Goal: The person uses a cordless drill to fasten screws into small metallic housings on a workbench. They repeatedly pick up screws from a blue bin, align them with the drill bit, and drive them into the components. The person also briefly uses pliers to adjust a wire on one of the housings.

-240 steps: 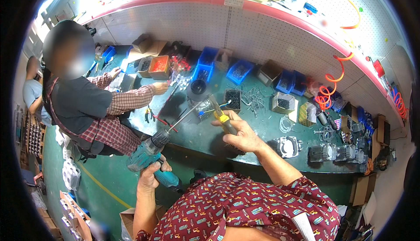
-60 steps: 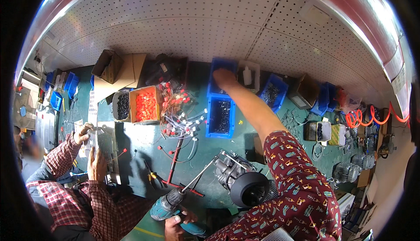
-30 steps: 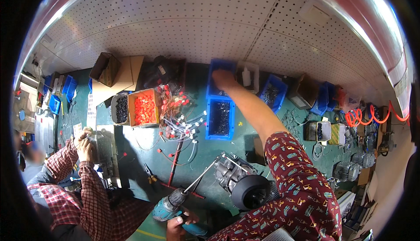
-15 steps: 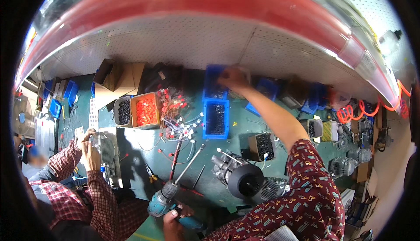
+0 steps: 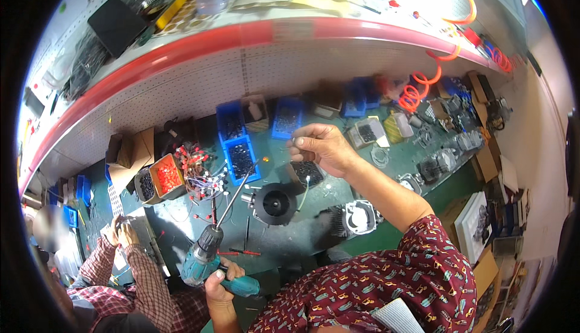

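My left hand (image 5: 222,284) is wrapped round the handle of a teal cordless drill (image 5: 202,259), whose long bit slants up and away over the bench. Raised above the bench, my right hand (image 5: 321,147) has its thumb and fingers pinched together; whatever lies between them is too small to make out. Below and left of it stands a motor with a round black cover (image 5: 275,205). Beneath the right hand is a box of small black parts (image 5: 307,172), with a pale wire and connector beside it. Blue bins (image 5: 242,159) of small dark parts stand beyond the motor.
A box of orange caps (image 5: 167,176) and a heap of wires (image 5: 202,173) lie to the left. Another person's hands (image 5: 121,233) work at the far left. Metal housings (image 5: 356,217) line the right side. A red-edged shelf (image 5: 241,37) overhangs the bench; an orange coiled hose (image 5: 417,91) hangs down.
My right hand has drawn back from the blue bin at the rear and now pinches in front of it. The view has swung right and up; the drill stays in my left hand.
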### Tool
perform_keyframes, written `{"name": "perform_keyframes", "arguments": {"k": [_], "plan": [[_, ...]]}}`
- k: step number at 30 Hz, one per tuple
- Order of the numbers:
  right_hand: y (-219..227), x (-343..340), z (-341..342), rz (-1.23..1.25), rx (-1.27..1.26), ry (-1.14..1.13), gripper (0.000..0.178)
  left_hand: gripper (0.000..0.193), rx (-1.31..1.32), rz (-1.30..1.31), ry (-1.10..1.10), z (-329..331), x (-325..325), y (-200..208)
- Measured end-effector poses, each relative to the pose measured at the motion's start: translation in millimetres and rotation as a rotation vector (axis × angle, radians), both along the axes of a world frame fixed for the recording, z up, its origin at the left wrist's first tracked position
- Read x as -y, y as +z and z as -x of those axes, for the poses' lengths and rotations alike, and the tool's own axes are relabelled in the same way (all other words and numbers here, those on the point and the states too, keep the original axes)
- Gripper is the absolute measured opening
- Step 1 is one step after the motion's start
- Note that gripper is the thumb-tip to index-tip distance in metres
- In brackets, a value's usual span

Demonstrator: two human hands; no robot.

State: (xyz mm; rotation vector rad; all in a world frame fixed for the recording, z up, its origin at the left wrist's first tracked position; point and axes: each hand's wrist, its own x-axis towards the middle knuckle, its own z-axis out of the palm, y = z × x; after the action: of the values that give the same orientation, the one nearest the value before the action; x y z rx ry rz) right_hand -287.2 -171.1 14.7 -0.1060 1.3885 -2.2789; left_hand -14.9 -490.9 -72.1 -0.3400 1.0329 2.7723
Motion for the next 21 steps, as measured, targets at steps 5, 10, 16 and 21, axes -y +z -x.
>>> {"name": "perform_keyframes", "arguments": {"k": [5, 10, 16, 21], "plan": [[17.1, -46.5, -52.9, 0.026, -0.073, -0.076, 0.016, 0.04, 0.018, 0.002, -0.028, -10.5, -48.2, 17.9], [16.6, -111.1, -80.7, -0.009, -0.115, -0.13, 0.014, 0.041, 0.023, 0.073, -0.046, -20.7, -111.7, 17.5], [-23.3, -229.9, -72.9, -0.15, -0.178, -0.185, 0.014, 0.039, -0.023, 0.039, -0.057, -42.1, -211.3, 8.6], [-75.0, -316.9, -62.6, -0.637, -0.452, -0.334, 0.021, 0.036, 0.017, 0.005, -0.049, -66.6, -292.6, 2.1]]}}
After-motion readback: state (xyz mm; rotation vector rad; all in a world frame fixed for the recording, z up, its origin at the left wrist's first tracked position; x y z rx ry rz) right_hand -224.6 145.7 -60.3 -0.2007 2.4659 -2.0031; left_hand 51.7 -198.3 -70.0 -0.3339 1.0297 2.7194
